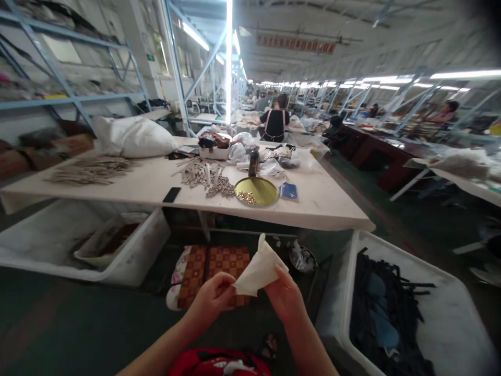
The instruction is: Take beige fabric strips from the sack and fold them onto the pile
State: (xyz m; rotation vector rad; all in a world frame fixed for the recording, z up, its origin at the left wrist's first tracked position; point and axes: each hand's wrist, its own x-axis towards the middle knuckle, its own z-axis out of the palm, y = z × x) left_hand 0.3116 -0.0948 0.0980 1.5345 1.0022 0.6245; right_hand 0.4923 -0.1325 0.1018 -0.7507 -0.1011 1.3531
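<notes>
A cream piece of thin sheet material [261,269], perhaps cloth or paper, is stretched between my hands, above the floor in front of the table. My left hand [214,295] pinches its lower left corner between thumb and fingers. On the other side, my right hand [285,293] grips its right edge, thumb on top and fingers behind. The sheet's upper end narrows to a rounded tip. Beneath it is a seat with a brown checkered cover [227,261], partly hidden by my hands and the sheet.
On the cream-covered table [313,203] lie a round yellow tray [264,189] with small gold pieces, a phone [171,195], a blue packet [288,191], a dark bottle [253,163] and strip piles [94,171]. White bins [352,292] flank me. A person [275,122] is beyond the table.
</notes>
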